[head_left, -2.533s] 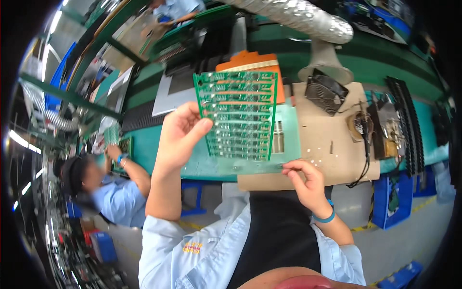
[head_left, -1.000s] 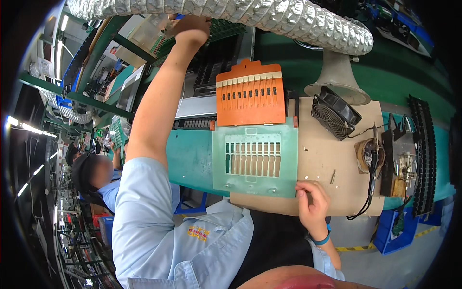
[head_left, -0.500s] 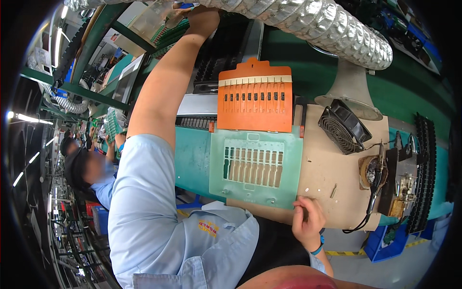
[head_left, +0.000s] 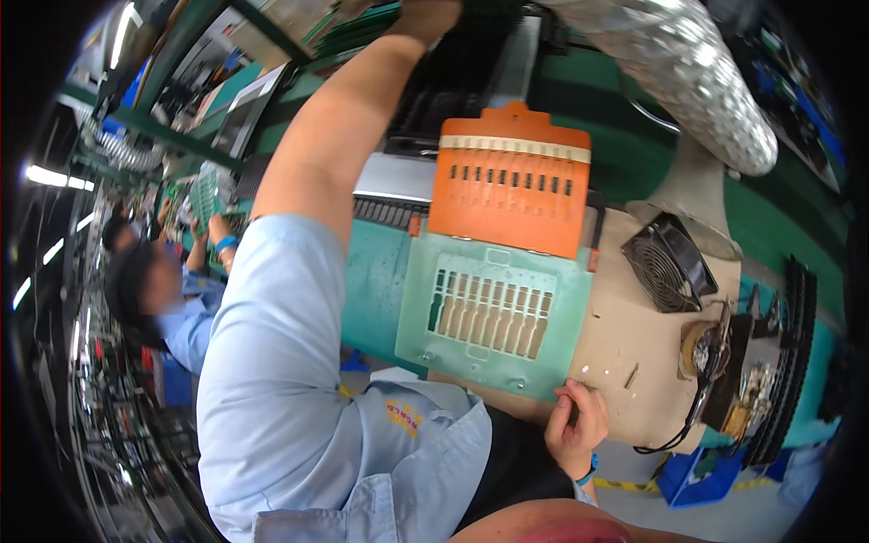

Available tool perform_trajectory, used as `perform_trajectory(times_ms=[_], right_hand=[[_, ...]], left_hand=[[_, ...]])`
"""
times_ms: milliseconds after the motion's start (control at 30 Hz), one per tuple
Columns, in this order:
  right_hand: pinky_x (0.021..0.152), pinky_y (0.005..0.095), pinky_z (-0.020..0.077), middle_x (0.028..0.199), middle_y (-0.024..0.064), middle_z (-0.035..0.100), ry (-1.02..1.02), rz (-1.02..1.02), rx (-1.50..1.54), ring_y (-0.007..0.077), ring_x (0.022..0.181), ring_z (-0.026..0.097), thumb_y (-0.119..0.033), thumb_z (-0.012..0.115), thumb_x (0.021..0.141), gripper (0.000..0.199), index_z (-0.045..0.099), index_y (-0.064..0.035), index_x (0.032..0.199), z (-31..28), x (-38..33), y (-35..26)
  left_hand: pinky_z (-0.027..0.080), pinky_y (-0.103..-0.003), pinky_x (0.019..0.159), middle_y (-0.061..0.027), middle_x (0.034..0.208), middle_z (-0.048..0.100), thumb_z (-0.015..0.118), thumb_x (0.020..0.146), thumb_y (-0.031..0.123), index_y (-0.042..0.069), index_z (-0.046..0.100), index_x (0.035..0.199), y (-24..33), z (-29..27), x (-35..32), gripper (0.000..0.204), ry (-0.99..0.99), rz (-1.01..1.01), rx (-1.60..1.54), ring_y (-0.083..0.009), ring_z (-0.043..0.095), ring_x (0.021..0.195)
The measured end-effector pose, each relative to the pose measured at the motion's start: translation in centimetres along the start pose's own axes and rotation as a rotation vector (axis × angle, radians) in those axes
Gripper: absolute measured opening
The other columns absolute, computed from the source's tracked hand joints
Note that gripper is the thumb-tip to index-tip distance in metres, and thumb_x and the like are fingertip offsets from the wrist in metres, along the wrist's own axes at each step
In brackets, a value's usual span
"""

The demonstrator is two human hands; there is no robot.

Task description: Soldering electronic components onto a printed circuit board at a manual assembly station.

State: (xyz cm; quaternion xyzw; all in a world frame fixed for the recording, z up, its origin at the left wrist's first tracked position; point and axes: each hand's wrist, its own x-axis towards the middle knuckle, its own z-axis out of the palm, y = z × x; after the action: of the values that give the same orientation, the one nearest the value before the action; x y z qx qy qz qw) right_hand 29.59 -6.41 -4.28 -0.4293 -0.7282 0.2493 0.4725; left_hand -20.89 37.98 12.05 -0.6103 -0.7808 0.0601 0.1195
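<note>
Hands apart. Left hand [head_left: 431, 14] cut off at view's top, grip: can't tell. Right hand [head_left: 579, 420] loosely curled by slotted green fixture [head_left: 568, 326] corner, pinch unclear; keep contact light.

Your left arm stretches forward, its left hand [head_left: 433, 13] too dark and cropped at the upper edge to read. Your right hand [head_left: 577, 425] curls its fingers at the near right corner of a pale green slotted frame [head_left: 415, 317]. Beyond the frame is an orange panel [head_left: 509, 217]; rightward, a black fan [head_left: 668, 262] sits on brown sheeting [head_left: 605, 339].
</note>
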Motion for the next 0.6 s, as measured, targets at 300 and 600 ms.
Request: perform_trajectory(times_ms=[300,600], right_hand=[[0.069,0.0316,0.0498,0.084,0.008,0.07,-0.012,0.011,-0.044,0.0232,0.066,0.057,0.011,0.062,0.079,0.033,0.068,0.0001,0.11,0.2,0.4,-0.5],[0.068,0.0323,0.0497,0.085,0.0096,0.07,-0.016,-0.027,-0.011,0.0236,0.067,0.058,0.012,0.063,0.076,0.034,0.069,-0.0005,0.108,-0.4,-0.1,0.1]], left_hand=[[0.046,-0.045,0.09,-0.0199,0.124,0.066,0.052,0.1,0.034,0.001,0.066,0.128,-1.3,0.0,-1.7,0.046,0.016,0.075,-0.4,-0.0361,0.059,0.11],[0.045,-0.04,0.078,-0.0169,0.112,0.068,0.054,0.098,0.028,0.001,0.069,0.12,8.6,-1.0,-1.1,0.038,-0.004,0.29,-0.774,-0.0301,0.059,0.096]])
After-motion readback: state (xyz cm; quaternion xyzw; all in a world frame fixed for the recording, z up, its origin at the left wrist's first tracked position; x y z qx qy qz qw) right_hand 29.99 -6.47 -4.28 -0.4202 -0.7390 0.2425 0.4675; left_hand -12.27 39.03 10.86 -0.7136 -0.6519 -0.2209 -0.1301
